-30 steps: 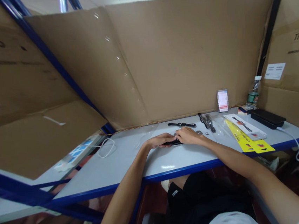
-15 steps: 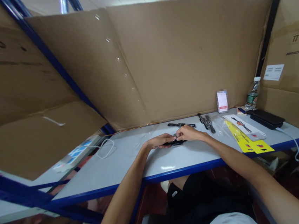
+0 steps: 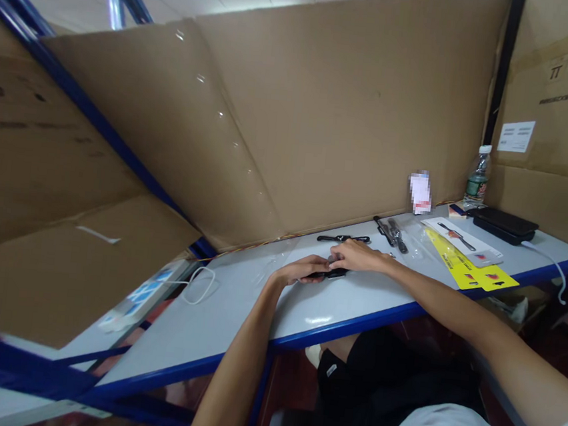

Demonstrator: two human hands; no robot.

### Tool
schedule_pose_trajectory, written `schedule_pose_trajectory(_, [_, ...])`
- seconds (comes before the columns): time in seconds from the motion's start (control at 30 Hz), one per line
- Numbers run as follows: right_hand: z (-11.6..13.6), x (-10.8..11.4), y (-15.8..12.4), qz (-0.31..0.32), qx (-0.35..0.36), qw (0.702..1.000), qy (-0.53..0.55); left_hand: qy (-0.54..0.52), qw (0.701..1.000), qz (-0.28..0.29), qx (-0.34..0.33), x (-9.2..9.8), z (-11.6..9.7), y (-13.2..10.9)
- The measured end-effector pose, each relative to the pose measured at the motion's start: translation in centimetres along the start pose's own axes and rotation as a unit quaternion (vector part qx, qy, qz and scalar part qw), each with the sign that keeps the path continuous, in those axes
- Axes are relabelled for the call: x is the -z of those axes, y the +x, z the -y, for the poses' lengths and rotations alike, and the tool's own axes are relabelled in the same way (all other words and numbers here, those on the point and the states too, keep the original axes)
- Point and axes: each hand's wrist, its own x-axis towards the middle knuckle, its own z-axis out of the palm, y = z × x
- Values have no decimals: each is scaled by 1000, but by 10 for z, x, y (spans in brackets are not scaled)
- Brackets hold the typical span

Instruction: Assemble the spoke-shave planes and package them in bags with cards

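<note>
Low over the middle of the table, my left hand [image 3: 305, 267] is closed around a black spokeshave [image 3: 337, 273]. My right hand [image 3: 355, 255] is closed too, its fingertips pinched at the middle of the same spokeshave; the fingers hide whatever small part is between them. Just behind the hands lies another black spokeshave [image 3: 330, 239], handles spread left and right. To the right of it are a dark long tool [image 3: 384, 231] and a second one in clear plastic wrap [image 3: 398, 236].
White-and-yellow cards [image 3: 465, 262] with a tool picture lie at right. Behind them are a phone [image 3: 420, 194], a water bottle [image 3: 476, 181] and a black case [image 3: 504, 226] with a white cable. Another white cable [image 3: 205, 290] loops at left. Cardboard [image 3: 323, 123] walls the table's back.
My right hand has shifted slightly left and lies lower over the spokeshave's middle. My left hand keeps its hold. The view has moved a little.
</note>
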Motion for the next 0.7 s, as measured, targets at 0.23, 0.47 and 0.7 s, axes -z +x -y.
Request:
schedule_pose_trajectory(0.23, [5,-10,-2,-8,-26,999,-22,-3,1000,-1,6,1,3,2])
schedule_pose_trajectory(0.47, [1,-9,3,-33,-39,998,42,1,1000,-16,-2,0,4,4])
schedule_pose_trajectory(0.7, [2,-7,1,-20,-25,999,-8,9,1000,-17,8,-1,1,3])
